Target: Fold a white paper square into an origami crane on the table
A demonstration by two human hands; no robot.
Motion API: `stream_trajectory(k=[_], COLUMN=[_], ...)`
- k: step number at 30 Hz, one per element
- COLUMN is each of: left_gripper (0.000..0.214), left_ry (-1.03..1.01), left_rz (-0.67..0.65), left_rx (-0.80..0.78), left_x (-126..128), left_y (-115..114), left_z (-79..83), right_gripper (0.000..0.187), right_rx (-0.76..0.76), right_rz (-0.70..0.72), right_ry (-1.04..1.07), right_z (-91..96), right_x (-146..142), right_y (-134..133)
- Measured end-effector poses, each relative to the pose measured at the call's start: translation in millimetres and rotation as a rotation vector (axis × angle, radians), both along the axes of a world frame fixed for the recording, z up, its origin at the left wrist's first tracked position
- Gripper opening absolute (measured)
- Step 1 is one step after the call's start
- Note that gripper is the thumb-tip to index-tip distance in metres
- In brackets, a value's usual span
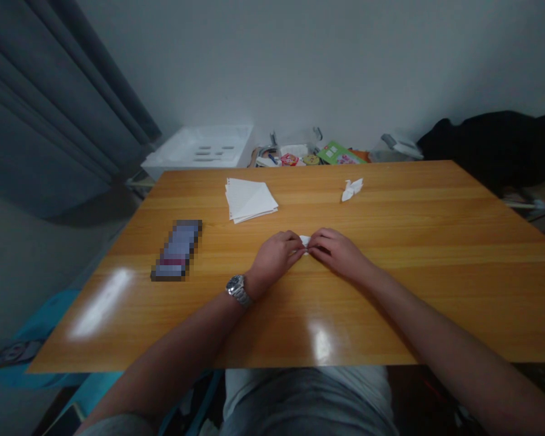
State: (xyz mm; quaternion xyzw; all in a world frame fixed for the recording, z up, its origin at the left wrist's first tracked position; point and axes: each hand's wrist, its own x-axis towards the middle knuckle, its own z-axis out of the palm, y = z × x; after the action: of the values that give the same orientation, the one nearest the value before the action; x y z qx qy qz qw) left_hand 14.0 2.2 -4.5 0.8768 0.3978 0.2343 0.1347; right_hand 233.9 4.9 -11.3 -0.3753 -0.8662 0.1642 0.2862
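Observation:
Near the middle of the wooden table, my left hand [279,254] and my right hand [335,249] meet over a small piece of folded white paper [304,240]. Fingertips of both hands pinch it from either side, so most of its shape is hidden. A silver wristwatch [238,289] is on my left wrist. Beyond my right hand, a white folded paper crane [352,189] rests on the tabletop. Farther back and left of my hands lies a small stack of white paper sheets [251,200], slightly fanned out.
A blurred-out phone-like device [177,250] lies on the left of the table [436,224]. Behind the far edge are a white plastic tray [200,148], a green booklet [340,154] and small clutter. Dark cloth [490,148] is heaped at the back right.

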Motion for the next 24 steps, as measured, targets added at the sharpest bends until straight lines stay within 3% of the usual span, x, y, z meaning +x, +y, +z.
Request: stream_trajectory(k=[9, 16, 20, 24], left_gripper=[0.008, 0.016, 0.020, 0.023], left_ry=[-0.133, 0.006, 0.098, 0.213], left_rz=[0.092, 0.073, 0.073, 0.031], left_rx=[-0.066, 0.012, 0.048, 0.090], left_x=[5.8, 6.1, 6.3, 3.3], left_y=[3.0, 2.5, 2.0, -4.4], left_z=[-4.5, -2.8, 0.1, 3.2], right_gripper=[0.005, 0.009, 0.014, 0.019], right_rx=[-0.040, 0.068, 0.180, 0.195], right_rz=[-0.124, -0.166, -0.058, 0.031], right_ry=[0.022, -0.077, -0.225, -0.310], right_z=[-2.1, -1.0, 1.5, 7.3], right_x=[-7.9, -13.2, -8.4, 1.4], right_y=[-1.7, -7.0, -9.8, -15.9])
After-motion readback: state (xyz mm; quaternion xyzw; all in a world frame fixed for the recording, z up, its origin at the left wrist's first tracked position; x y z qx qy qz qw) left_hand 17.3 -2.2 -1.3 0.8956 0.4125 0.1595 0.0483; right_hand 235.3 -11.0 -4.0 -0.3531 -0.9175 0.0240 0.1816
